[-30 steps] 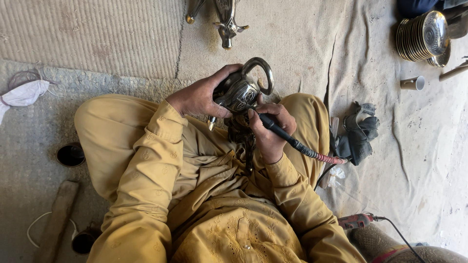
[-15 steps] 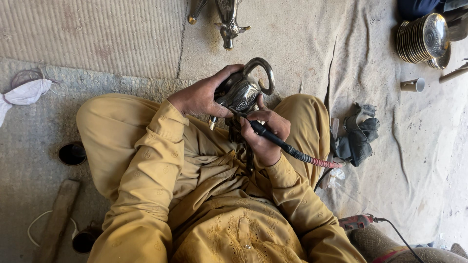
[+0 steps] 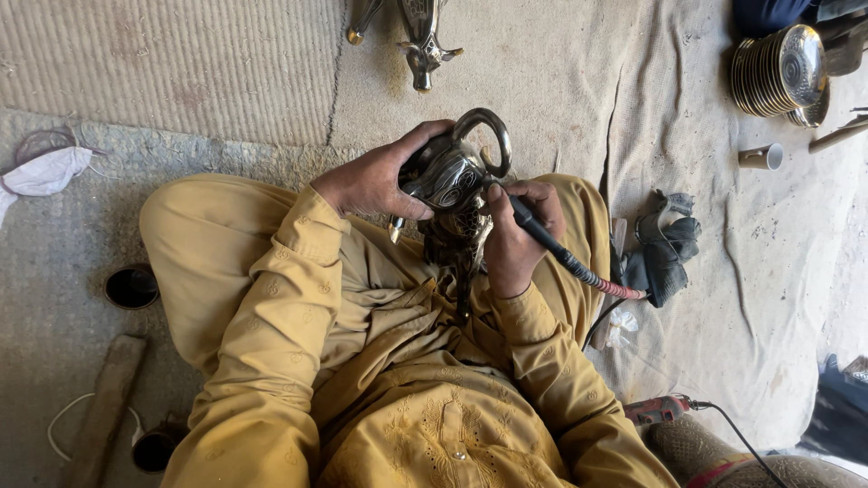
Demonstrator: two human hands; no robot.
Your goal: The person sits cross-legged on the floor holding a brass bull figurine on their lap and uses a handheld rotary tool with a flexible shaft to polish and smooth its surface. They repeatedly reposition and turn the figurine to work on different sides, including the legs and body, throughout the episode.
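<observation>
I sit cross-legged in mustard-yellow clothes. My left hand grips a dark, shiny metal pot with a curved loop handle, held over my lap. My right hand holds a black pen-like rotary tool whose tip touches the pot's side. A red-and-black flexible shaft runs from the tool to the right. A second dark metal piece sits under the pot, mostly hidden.
A metal animal-shaped figure lies on the cloth ahead. A stack of shiny plates and a small cup are at the far right. Dark gloves lie beside my right knee. A dark round tin and a wooden bar are left.
My right hand and the tool have shifted slightly along the pot's side. The left hand keeps the same grip on the pot.
</observation>
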